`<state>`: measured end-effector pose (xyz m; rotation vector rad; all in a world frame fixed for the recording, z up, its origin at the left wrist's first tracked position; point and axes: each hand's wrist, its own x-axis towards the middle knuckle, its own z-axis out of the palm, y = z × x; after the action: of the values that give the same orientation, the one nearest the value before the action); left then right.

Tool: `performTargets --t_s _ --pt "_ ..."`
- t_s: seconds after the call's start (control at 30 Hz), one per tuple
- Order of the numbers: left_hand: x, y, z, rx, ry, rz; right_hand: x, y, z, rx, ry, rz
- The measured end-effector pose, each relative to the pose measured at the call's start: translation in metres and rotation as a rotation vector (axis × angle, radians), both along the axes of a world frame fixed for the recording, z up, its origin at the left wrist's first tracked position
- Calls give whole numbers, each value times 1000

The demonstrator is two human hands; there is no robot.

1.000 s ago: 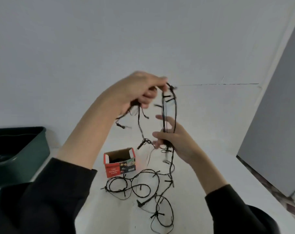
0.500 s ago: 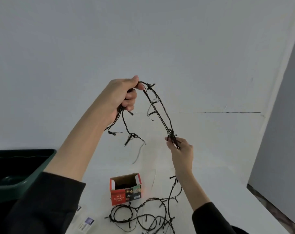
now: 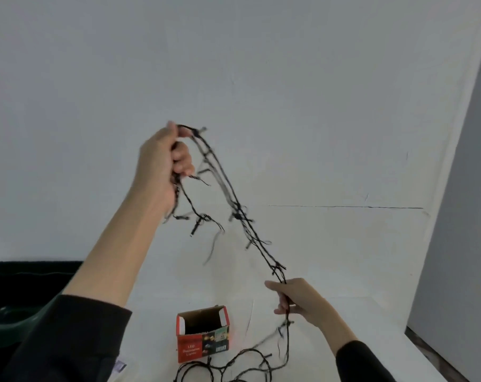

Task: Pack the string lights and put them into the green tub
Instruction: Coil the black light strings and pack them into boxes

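The lights are one string of thin dark wire with small stubby bulbs branching off at intervals. A few strands run side by side, taut on a slant, from the raised left hand down to the right hand; motion blur hides their exact count. Short loose ends dangle below the left hand. Below the right hand the wire drops to the white bench and lies there in loops beside one open red box. One green tub sits at the bench's left edge, partly behind the left arm and well apart from the lights.

The left arm reaches up and forward, its dark sleeve pushed back. Its fingers are curled round a gathered bunch of wire, with the thumb on top. The right hand is lower and nearer the bench, its fingers curled loosely round the strands, thumb pointing left.
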<state>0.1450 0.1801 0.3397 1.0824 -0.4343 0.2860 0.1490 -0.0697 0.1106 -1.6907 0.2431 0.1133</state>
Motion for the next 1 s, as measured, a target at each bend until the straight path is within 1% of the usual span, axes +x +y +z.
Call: performTargets --t_s 0.03,0.1,0.13,0.2,0.27,0.3,0.37,0.43,0.47,0.53,0.57,0.6,0.63,0.7,0.73,0.77,0.83,0.9,0.93,1.0 --pt "2 10 7 -94 -6 4 3 -6 6 -72 24 -5" --pt "6 31 14 -180 -13 63 10 -17 25 -72 21 -81" --pt "9 40 11 -167 -7 118 16 -21 42 -36 -29 -123" --pt "16 43 -4 -47 54 217 29 -24 93 50 -195 -190" --pt "26 34 -31 198 165 243 34 -18 161 66 -372 -199" --pt "30 27 -44 351 206 244 33 -10 197 26 -440 -171" --pt "38 15 -70 613 256 222 27 8 257 -170 -528 -103" --pt "39 7 -88 847 291 141 21 27 298 -416 -594 -100" --pt "39 5 -94 1025 283 89 18 35 312 -502 -631 -119" --pt "40 3 -94 1433 201 56 14 45 330 -585 -699 -133" --pt "40 1 -88 1550 145 93 13 48 335 -627 -697 -100" --pt "40 -2 -79 1555 98 153 11 49 338 -688 -669 -42" --pt "37 -5 -65 1443 57 195 10 51 340 -760 -642 11" --pt "26 -14 -28 1032 -17 129 10 54 342 -837 -663 51" --pt "22 -20 -10 860 -41 50 10 55 344 -827 -701 50" --pt "19 -26 6 749 -68 -2 10 56 346 -812 -720 67" --pt "17 -38 27 669 -122 -1 7 58 349 -825 -681 148" --pt "18 -47 34 644 -155 61 4 57 353 -793 -718 131" --pt "20 -49 34 624 -144 46 5 54 356 -744 -760 82" --pt "21 -49 30 580 -77 -89 5 49 358 -676 -772 61"
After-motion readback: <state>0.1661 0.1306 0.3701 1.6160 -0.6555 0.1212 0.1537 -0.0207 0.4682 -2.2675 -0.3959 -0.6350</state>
